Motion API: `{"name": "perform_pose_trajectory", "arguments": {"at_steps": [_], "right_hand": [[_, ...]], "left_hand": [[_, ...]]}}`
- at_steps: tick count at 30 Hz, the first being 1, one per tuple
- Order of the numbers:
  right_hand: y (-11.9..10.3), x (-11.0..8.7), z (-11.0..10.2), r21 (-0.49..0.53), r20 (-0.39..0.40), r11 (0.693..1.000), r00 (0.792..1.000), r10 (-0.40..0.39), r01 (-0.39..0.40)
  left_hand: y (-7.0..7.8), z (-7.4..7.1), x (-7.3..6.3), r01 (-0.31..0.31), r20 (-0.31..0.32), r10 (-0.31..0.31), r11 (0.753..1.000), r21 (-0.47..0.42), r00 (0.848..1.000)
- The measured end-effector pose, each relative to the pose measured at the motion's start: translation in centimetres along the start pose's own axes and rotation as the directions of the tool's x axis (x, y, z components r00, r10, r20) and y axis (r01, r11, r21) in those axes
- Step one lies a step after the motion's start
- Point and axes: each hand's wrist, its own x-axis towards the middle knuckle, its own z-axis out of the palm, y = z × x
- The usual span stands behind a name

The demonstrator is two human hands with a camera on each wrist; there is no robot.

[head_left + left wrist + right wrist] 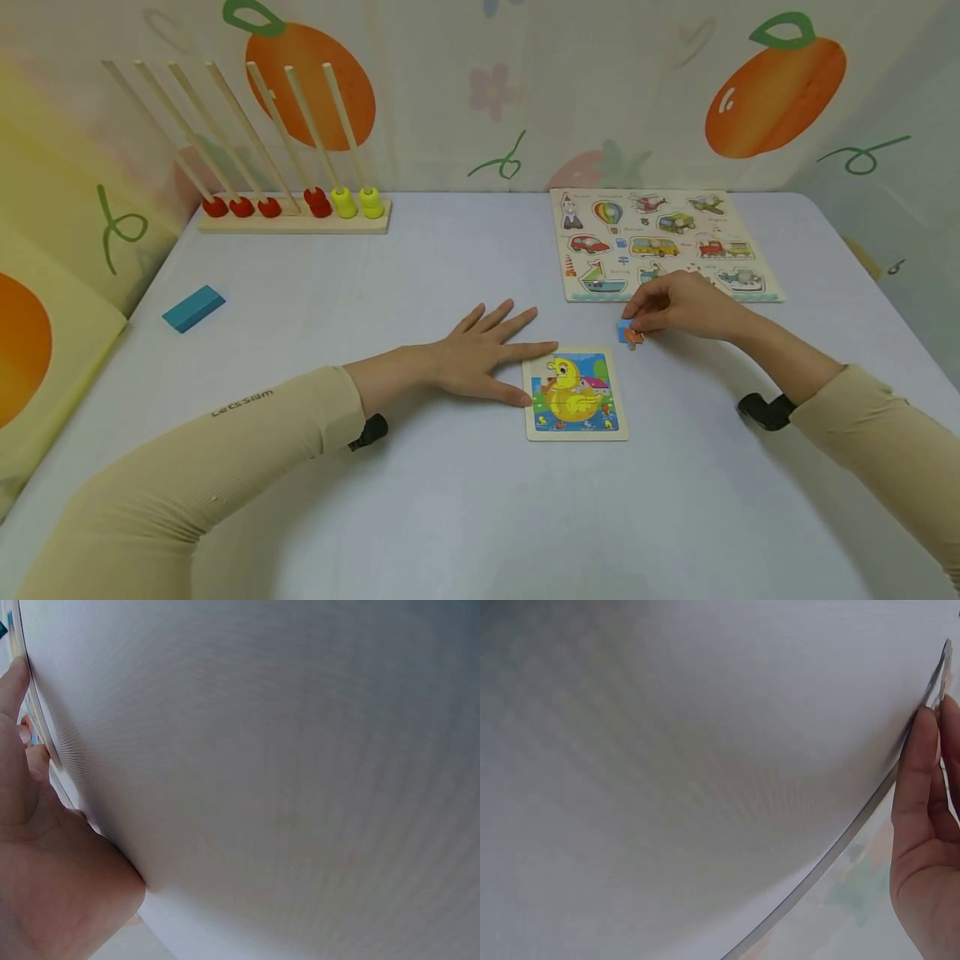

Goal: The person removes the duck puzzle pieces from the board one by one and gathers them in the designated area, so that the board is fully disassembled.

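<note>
In the head view a small square duck puzzle (pixel 576 396) in a pale wooden frame lies flat on the table. Its upper left corner shows bare wood. My left hand (pixel 487 354) lies palm down with fingers spread, its thumb and index fingertips at the puzzle's left and top edges. Beyond the puzzle's upper right corner, my right hand (pixel 678 304) pinches a small blue and orange-brown puzzle piece (pixel 626 332) between thumb and fingers. The right wrist view shows the thin piece (pixel 946 671) edge-on at the fingertips, low over the table.
Behind my right hand lies a wooden vehicle puzzle board (pixel 652 246). A bead rack (pixel 292 223) with tall pegs and red and yellow beads stands at the back left. Nearer on the left is a blue block (pixel 193 309). A printed curtain (pixel 435 100) hangs behind the table.
</note>
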Motion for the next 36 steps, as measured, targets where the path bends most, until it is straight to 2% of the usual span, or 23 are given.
{"name": "perform_pose_trajectory", "arguments": {"at_steps": [6,23,36], "right_hand": [[-0.17,0.03,-0.01,-0.018,-0.009,1.000,1.000,0.015,-0.015],[0.01,0.02,0.19,0.011,-0.008,1.000,1.000,0.026,-0.025],[-0.37,-0.10,-0.10,-0.005,-0.039,1.000,0.999,-0.006,0.006]], "left_hand": [[-0.01,0.00,-0.10,-0.003,0.002,0.003,1.000,-0.006,1.000],[-0.03,-0.03,-0.15,-0.002,0.005,0.002,1.000,-0.010,1.000],[0.00,-0.06,-0.15,-0.002,0.006,0.002,1.000,-0.009,1.000]]}}
